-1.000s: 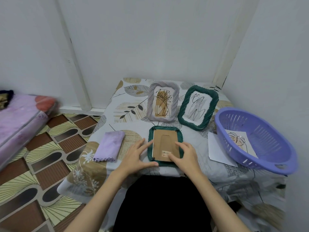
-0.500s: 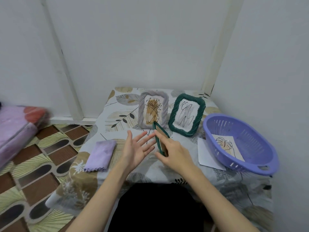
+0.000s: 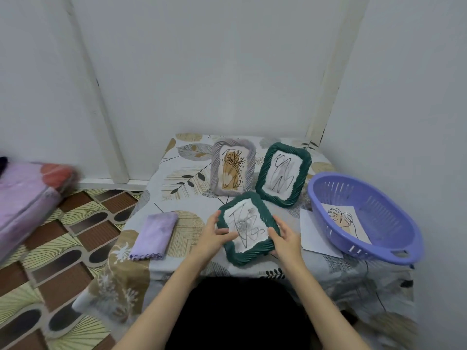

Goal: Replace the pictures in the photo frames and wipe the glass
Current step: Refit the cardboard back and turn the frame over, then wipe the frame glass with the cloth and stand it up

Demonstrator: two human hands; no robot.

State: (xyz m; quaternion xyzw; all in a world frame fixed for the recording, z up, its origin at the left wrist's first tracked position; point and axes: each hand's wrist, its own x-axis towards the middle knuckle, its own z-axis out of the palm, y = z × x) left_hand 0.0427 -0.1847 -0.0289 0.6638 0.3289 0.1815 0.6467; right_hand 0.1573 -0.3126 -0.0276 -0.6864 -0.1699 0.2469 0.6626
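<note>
**Both hands hold green frame, picture up**

Left hand (image 3: pixel 212 237) and right hand (image 3: pixel 285 239) grip held frame (image 3: pixel 249 227) by its sides, tilted above table (image 3: pixel 192 251). Cloth (image 3: pixel 154 234) left, basket (image 3: pixel 364 218) right. Behind: grey frame (image 3: pixel 233 170), second green frame (image 3: pixel 283 174), upright.

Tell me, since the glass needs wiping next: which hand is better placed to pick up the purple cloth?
Left. The left hand grips the held green frame on the side facing the purple cloth, with bare tablecloth between. The right hand grips the frame's far side and would have to cross over it.
</note>
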